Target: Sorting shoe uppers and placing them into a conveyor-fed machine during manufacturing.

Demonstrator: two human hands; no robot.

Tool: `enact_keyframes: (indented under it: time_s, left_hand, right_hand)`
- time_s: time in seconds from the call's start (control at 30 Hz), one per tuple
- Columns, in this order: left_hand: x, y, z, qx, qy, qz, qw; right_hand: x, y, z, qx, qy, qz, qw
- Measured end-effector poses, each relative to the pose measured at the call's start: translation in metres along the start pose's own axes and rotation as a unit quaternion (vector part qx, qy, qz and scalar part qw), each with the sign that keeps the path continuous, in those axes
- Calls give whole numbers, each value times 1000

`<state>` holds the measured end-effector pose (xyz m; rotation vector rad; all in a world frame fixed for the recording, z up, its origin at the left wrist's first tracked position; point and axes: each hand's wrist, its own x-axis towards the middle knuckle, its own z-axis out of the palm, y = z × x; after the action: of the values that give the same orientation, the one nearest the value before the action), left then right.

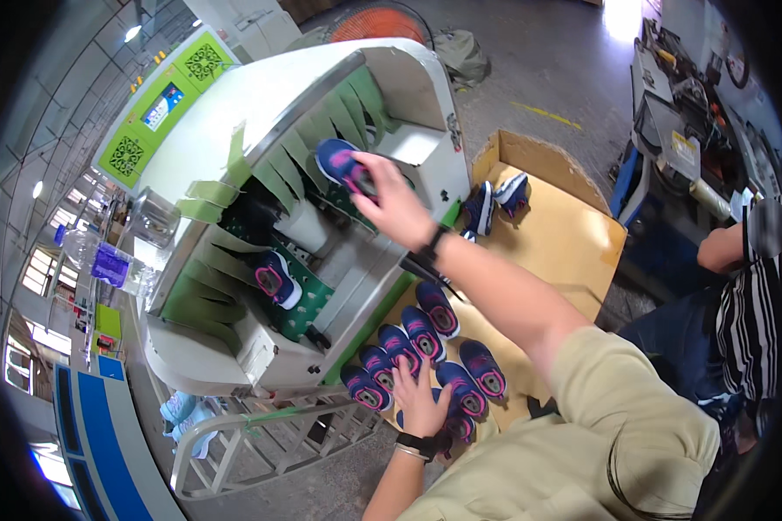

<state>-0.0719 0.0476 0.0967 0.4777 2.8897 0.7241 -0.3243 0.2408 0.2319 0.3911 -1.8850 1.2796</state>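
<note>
My right hand [394, 201] is closed around a navy sneaker with pink trim [335, 161], held up at the machine's opening beside hanging green strips [317, 130]. Inside the machine, a second navy and pink sneaker [278, 280] rests on a green dotted belt [311, 306]. My left hand [420, 405] has its fingers spread over a cluster of similar sneakers at the table's near end. Its fingertips reach the heel of one sneaker [398, 346]; whether they press on it I cannot tell. Other sneakers [482, 368] lie close to its right.
The white machine [208, 122] carries a green control panel [161, 108]. Navy and white sneakers [480, 208] stand on the tan table [565, 234], against a cardboard edge [539, 156]. A metal rack [261, 443] is below. Another person in a striped top [743, 334] is at the right.
</note>
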Motion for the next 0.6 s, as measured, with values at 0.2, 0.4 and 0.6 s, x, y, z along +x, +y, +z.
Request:
enact_keyframes:
  time_s: [0.2,0.4,0.6]
  left_hand:
    - [-66,-20,24,39,-102,-82,991]
    - [-84,-18,47,70,-95,-83,990]
    - [-88,-23,51,81,-86,-80,990]
  right_hand:
    - [-47,79,43,-146,-133,35,980]
    - [-223,132,-52,-439,-271,102,850]
    - [-231,74,-124,-213,-293,219,906]
